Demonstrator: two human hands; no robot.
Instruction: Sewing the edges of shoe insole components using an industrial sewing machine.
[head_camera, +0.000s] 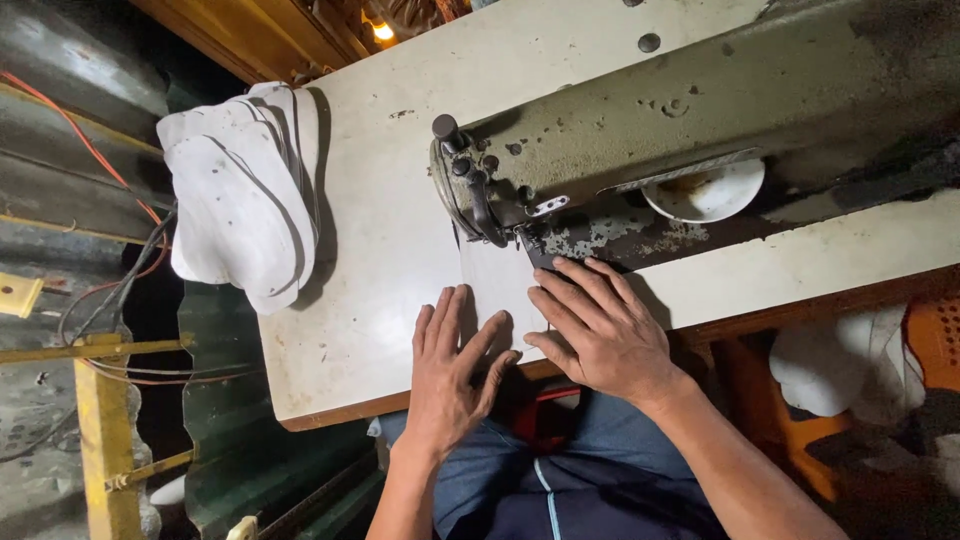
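A worn olive-green sewing machine (640, 130) stands on a cream table (380, 180). Under its needle end lies a flat white fabric piece (498, 280). My left hand (450, 370) presses flat on the near part of that piece, fingers spread. My right hand (600, 325) rests palm down on the piece's right side, fingertips close to the presser foot (530, 245). Neither hand grips anything.
A stack of white cut fabric pieces (245, 190) sits at the table's left edge. More white pieces (830, 365) lie lower right on an orange crate (935, 340). Yellow metal framing (100, 430) and cables (110, 290) run along the left.
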